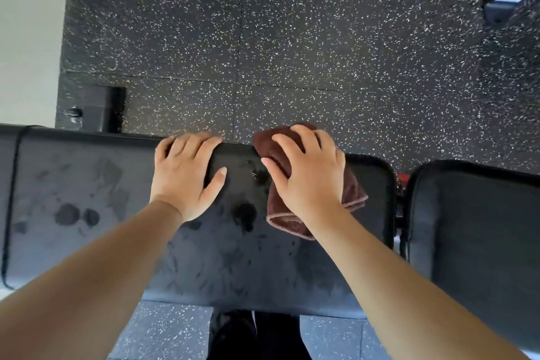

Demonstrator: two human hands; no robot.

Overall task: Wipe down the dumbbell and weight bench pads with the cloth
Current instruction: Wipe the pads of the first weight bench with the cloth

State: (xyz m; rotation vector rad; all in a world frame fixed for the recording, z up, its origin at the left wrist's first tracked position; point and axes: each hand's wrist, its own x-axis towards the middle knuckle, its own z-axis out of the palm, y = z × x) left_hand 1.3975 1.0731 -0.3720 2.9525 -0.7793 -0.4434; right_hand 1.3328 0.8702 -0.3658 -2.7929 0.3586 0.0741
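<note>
- The left grip (pixel 187 175), a bare hand, sits on the far side of the bench's long pad (pixel 87 213). Its fingers hook over the far edge and its thumb lies flat on the top surface, so it clasps the pad's rim.
- The right grip (pixel 309 172) lies palm down with fingers spread wide, pressing the cloth (pixel 285 223) onto the same pad, just beside the left grip but not touching it.
- The cloth is dark brown with a pale stitched hem. It is bunched under the right palm, folds over the pad's far edge, and shows on both sides of the wrist.
- Dark wet spots (pixel 244 213) mark the pad between the two grips, and more blotches and streaks show further left.
- A second pad (pixel 482 228) stands to the right, with a narrow gap between the two. A small red part (pixel 403 177) shows in that gap.
- The speckled rubber floor (pixel 292 38) fills the view beyond the bench, and a pale wall (pixel 29 38) runs along the left.
- A black block (pixel 102 108) sits on the floor near that wall, just behind the long pad.
- A blurred dark object (pixel 508 0) lies at the top right; I cannot tell what it is.
- The person's dark-clad legs (pixel 254 333) show below the pad's near edge.
</note>
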